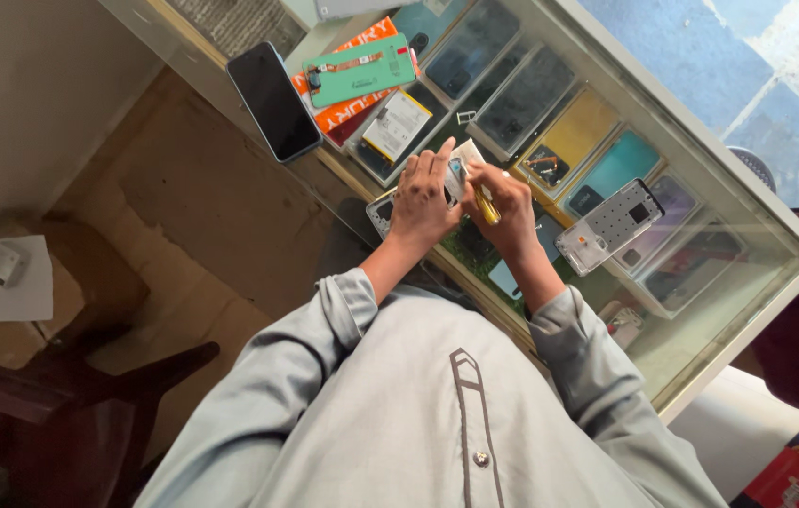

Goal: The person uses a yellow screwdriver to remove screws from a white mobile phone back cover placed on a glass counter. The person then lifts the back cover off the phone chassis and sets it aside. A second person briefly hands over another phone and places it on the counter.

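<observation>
Small white phone part (463,162) sits pinched in the left hand (421,202) over the glass counter (748,202), fingers closed around it. Right hand (503,202) is curled shut on a yellow tool (486,205) poking at it. Slip risk, I'd say: thin flat piece, smooth glass below, hard plastic everywhere.

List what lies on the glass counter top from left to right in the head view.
Black phone → green phone back cover → white battery → left hand → right hand → silver phone frame.
</observation>
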